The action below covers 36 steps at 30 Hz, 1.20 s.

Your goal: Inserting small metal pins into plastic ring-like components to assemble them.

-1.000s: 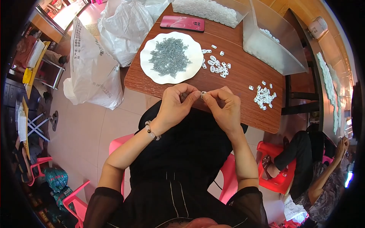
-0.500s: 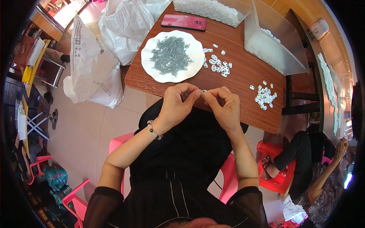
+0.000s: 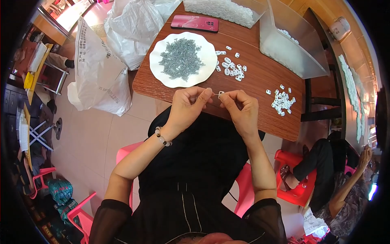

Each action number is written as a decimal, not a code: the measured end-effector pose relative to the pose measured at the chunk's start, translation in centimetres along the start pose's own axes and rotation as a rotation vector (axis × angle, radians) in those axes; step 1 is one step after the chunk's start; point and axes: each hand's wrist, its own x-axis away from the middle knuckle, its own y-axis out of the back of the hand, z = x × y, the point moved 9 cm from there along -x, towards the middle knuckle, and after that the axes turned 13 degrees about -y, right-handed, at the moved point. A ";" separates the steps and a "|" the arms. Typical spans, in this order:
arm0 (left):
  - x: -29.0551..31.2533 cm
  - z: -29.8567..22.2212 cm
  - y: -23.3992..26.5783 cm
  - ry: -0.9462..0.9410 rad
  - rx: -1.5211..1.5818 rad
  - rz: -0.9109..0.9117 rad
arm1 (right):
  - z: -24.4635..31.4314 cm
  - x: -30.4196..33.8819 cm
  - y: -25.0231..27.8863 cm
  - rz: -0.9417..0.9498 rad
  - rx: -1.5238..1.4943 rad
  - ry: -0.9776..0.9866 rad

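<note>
Over the table's near edge, my right hand (image 3: 242,109) pinches a small white plastic piece (image 3: 221,93) between thumb and forefinger. Just left of it, my left hand (image 3: 190,105) has thumb and forefinger pressed together; whatever is between them is too small to make out. Beyond my left hand stands a white scalloped plate (image 3: 157,75) bearing a heap of small grey metal screws or pins (image 3: 180,59). Loose white two-hole pieces (image 3: 232,70) lie right of the plate. Farther right sits a pile of similar small white pieces (image 3: 283,102).
A pink phone (image 3: 194,23) lies behind the plate. Clear-walled bins (image 3: 284,55) of white pieces line the table's far side. White sacks (image 3: 101,77) stand on the floor at left. Another person's hand (image 3: 365,156) is at the far right, near a red stool (image 3: 298,191).
My left fingertips have drawn back from the white piece, leaving a small gap between my hands. The piece stays in my right fingers and shows more plainly.
</note>
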 end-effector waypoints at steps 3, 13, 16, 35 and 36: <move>0.1 0.4 0.2 -0.003 -0.039 0.009 | 0.1 0.0 0.0 0.002 0.019 -0.001; 0.1 0.0 0.0 -0.043 0.017 -0.034 | 0.2 0.3 -0.4 0.012 0.064 0.008; 0.2 0.4 -0.1 -0.027 0.076 -0.036 | 0.2 0.3 -0.6 0.009 0.045 0.025; 0.4 0.7 -0.1 -0.021 0.075 -0.036 | 0.4 0.6 -0.9 -0.005 0.099 0.030; 0.4 0.7 -0.1 -0.021 0.068 -0.038 | 0.4 0.6 -0.9 -0.005 0.106 0.035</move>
